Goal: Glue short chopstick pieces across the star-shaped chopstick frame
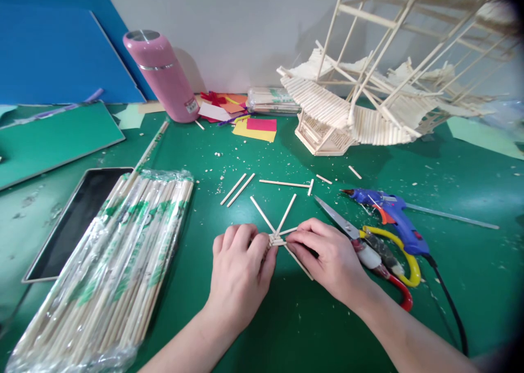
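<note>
The left hand point(242, 269) pinches the left side of the stick assembly point(277, 241), positioned over the green bench point(208, 206). The right hand point(325, 253) pinches its right side, near the scissors point(369, 257).

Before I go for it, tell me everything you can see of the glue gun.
The glue gun is blue, plastic-looking, with an orange trigger, a dark nozzle pointing left, and a clear stick jutting from its rear. A black cord leaves the handle. It lies sideways on the green table beside the scissors, contact unclear. The right hand is apart from it.
</note>
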The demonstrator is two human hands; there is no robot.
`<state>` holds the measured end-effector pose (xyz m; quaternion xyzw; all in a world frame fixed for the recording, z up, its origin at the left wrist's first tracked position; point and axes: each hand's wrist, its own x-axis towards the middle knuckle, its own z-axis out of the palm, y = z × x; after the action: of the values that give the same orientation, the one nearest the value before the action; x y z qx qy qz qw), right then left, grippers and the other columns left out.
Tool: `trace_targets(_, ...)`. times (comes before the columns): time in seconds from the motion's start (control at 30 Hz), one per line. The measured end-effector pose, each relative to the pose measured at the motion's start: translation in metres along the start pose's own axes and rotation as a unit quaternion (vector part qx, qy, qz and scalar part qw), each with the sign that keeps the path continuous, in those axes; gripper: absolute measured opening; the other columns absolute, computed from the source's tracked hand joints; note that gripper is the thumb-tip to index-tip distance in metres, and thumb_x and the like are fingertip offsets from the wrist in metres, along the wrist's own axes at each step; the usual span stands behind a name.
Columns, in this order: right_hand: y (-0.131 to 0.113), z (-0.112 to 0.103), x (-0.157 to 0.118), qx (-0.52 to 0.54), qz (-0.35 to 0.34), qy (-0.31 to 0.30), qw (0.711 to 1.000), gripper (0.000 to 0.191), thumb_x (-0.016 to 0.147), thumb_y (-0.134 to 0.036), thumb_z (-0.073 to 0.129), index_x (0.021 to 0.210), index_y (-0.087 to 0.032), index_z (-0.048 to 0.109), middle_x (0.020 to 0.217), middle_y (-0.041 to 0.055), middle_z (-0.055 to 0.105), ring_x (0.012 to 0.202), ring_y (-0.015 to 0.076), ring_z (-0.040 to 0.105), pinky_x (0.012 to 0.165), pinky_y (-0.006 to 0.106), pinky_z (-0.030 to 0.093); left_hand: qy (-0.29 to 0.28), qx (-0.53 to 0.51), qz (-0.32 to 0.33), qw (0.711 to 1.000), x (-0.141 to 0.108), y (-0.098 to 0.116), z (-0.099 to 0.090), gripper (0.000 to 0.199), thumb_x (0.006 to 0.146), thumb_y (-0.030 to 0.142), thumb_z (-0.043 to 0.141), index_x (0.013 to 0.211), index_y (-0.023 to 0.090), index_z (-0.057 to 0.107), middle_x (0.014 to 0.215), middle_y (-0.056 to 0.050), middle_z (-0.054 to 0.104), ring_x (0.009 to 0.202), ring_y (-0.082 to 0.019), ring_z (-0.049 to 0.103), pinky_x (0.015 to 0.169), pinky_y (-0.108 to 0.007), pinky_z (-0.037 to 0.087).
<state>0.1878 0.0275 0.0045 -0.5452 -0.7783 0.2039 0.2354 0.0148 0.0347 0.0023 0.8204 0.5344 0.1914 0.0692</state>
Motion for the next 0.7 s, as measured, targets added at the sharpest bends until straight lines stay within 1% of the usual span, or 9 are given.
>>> trace_targets(0.7,-0.0018,0.0,0.0011,0.004,0.017,-0.01,1.0,0.015,0.085,-0.024,0.048,0.09,-0.023,0.062,0.085,0.0019,0.057,0.076,0.0141,0.054,0.069,0.028,0.042,0.003,0.002,0.003,1.0,0.0005,-0.0006,0.0007,0.014,0.082,0.029,0.05,0.077,0.02,0.059,0.082,-0.005,0.056,0.076,-0.02,0.047,0.064,-0.032,0.033)
